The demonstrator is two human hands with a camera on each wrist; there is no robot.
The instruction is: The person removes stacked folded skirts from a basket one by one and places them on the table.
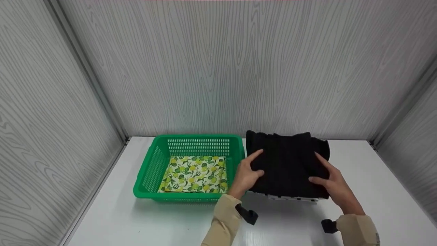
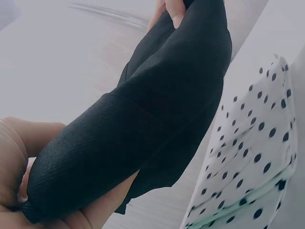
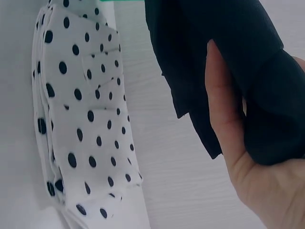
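Note:
Both hands grip a folded black garment (image 1: 286, 164) with a fine ribbed weave, one at each side edge. My left hand (image 1: 245, 176) holds its left side, thumb and fingers around the bulging fold in the left wrist view. On the opposite side, my right hand (image 1: 337, 186) pinches the cloth, one long finger (image 3: 221, 95) lying along it. The garment is raised over a folded white cloth with black dots (image 3: 90, 109), which shows just under the garment's near edge in the head view. Its exact kind of clothing is hidden by the folding.
Left of the garment stands a green plastic basket (image 1: 137, 191) with slotted walls. Inside it lies a folded cloth (image 1: 196, 174) printed with lemons and green leaves. Wood-grain panels (image 1: 218, 68) rise at the back and sides of the white table (image 1: 164, 222).

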